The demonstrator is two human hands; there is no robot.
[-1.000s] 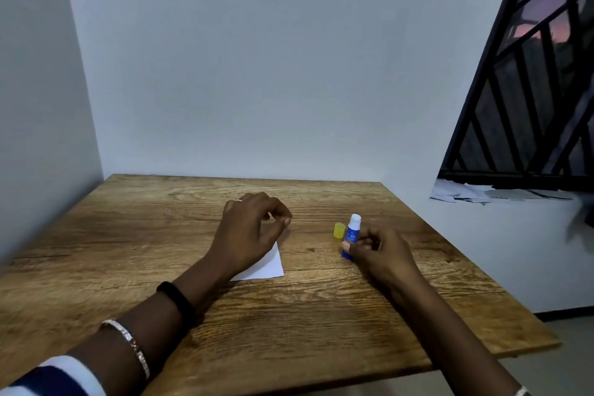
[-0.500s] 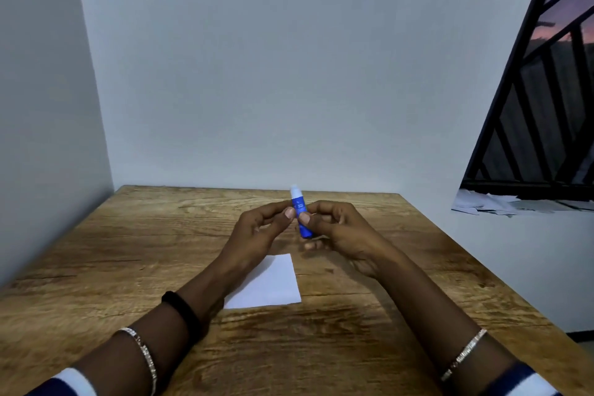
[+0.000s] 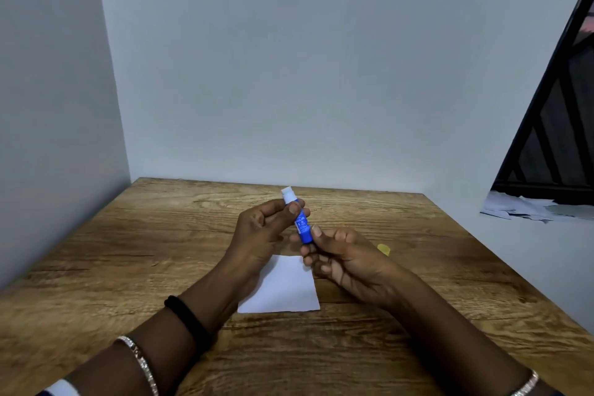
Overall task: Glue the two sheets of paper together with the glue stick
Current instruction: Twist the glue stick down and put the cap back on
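Observation:
A blue glue stick (image 3: 301, 221) with its white tip bared points up and away, held above the table. My left hand (image 3: 263, 233) pinches its upper part between thumb and fingers. My right hand (image 3: 340, 255) grips its lower end. Its yellow cap (image 3: 383, 249) lies on the wood just right of my right hand. White paper (image 3: 283, 288) lies flat under my hands, partly covered by my left wrist; I cannot tell if it is one sheet or two stacked.
The wooden table (image 3: 160, 251) sits in a corner of grey walls, with its right edge (image 3: 501, 267) open to the room. A barred window (image 3: 553, 145) stands at right, with loose papers (image 3: 527, 207) on its sill.
My right hand lifted the glue stick off the table and brought it to the middle. My left hand left the paper and took the stick's upper part. The cap stayed on the table.

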